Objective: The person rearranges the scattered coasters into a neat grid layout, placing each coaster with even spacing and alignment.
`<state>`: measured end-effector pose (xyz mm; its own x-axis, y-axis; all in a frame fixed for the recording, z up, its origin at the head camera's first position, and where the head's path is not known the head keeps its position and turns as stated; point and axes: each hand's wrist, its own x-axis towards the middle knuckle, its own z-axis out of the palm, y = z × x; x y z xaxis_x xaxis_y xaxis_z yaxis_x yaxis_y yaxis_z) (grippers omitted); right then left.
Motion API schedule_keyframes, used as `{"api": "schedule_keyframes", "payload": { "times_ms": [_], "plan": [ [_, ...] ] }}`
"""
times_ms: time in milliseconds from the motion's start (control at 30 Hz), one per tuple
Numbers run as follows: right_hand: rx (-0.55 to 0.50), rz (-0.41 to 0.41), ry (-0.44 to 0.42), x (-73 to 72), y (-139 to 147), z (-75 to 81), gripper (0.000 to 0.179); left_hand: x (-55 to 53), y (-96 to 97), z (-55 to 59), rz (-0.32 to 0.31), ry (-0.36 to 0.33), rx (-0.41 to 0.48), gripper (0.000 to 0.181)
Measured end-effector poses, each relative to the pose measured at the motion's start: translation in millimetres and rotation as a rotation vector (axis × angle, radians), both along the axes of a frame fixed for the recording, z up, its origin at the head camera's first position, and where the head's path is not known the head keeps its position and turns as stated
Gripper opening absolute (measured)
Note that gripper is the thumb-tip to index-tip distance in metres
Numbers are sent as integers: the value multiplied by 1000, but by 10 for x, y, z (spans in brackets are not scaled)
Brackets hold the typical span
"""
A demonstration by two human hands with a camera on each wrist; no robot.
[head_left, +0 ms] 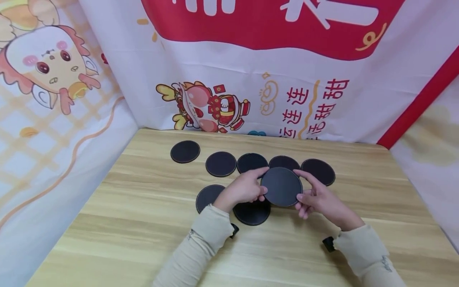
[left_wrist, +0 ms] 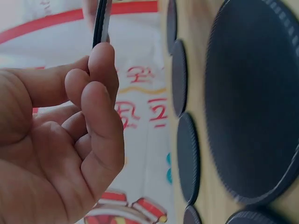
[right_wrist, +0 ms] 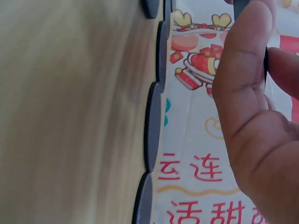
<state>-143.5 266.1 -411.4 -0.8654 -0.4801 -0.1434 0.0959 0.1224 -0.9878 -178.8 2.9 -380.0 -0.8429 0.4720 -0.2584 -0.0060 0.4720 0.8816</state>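
Between both hands a round black coaster with a stitched rim [head_left: 281, 186] is held up above the table. My left hand [head_left: 247, 185] pinches its left edge, and my right hand [head_left: 317, 197] pinches the right edge. In the left wrist view the held coaster [left_wrist: 101, 21] appears edge-on at the fingertips of the left hand [left_wrist: 70, 135]. The right wrist view shows the right hand [right_wrist: 257, 102] with a thin dark edge between thumb and finger. Below the held coaster, another black coaster [head_left: 252, 213] lies on the table, partly covered by the left hand and the held one.
Along the back of the wooden table [head_left: 118, 223] lies a row of several black coasters, among them a far left one [head_left: 185, 151] and a far right one [head_left: 318, 172]. One more coaster [head_left: 209, 198] lies by the left wrist. A printed cloth [head_left: 222, 83] hangs behind.
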Motion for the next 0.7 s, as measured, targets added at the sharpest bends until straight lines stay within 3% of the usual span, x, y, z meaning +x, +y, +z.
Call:
{"api": "schedule_keyframes", "payload": {
  "times_ms": [267, 433, 700],
  "plan": [
    [9, 29, -11, 39, 131, -81, 71, 42, 144, -148, -15, -1, -12, 69],
    [33, 98, -46, 21, 232, -131, 69, 71, 230, -232, -66, -25, -48, 71],
    [110, 130, -77, -48, 274, -204, 64, 105, 266, -303, -120, -31, -82, 74]
  ]
}}
